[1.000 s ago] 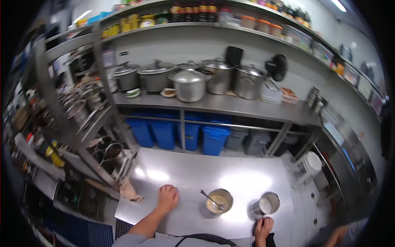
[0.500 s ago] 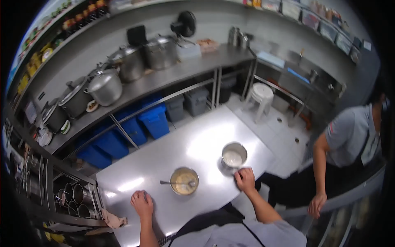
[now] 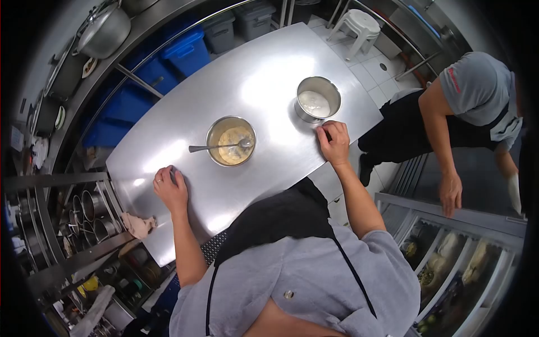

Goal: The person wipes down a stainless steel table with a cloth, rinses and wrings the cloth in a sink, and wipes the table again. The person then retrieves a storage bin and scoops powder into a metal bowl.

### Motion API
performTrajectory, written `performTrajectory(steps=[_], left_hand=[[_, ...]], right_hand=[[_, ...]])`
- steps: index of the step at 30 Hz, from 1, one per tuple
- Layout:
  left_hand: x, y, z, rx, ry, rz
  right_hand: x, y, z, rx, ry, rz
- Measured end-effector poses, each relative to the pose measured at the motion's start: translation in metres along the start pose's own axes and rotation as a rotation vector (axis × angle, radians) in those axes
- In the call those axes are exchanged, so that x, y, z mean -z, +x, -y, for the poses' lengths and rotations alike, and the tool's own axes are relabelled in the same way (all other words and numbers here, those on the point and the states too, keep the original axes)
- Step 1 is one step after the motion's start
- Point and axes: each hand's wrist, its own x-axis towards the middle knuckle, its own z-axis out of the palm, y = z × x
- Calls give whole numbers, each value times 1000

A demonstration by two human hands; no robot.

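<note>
My left hand (image 3: 171,190) rests on the steel table (image 3: 185,126), thumb apart from loosely bent fingers, holding nothing. To its right stands a metal bowl (image 3: 210,147) with a pale yellow mixture (image 3: 229,139) inside. A spoon (image 3: 203,148) lies across this bowl, its handle past the left rim and its head in the mixture. Farther right is a deeper metal pot (image 3: 303,112) with white contents (image 3: 314,103). Just below that pot, my right hand (image 3: 336,144) rests at the table edge with fingers loosely bent and nothing visible in it.
At the right, a co-worker (image 3: 477,92) bends over an open chiller (image 3: 449,230) with food compartments. A white stool (image 3: 359,25) stands behind the table. Blue bins (image 3: 188,48) line the far side. A cloth (image 3: 137,224) hangs by the left rack, near several pots (image 3: 92,205).
My view has tilted down, so the table and bowls appear higher. The co-worker has bent over, and the open chiller shows more. Both my hands stay by the table.
</note>
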Motion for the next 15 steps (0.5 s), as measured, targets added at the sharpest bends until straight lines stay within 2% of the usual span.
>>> performTrajectory(steps=[15], left_hand=[[2, -1, 2, 46, -41, 9]], right_hand=[[-4, -4, -5, 20, 1, 1]])
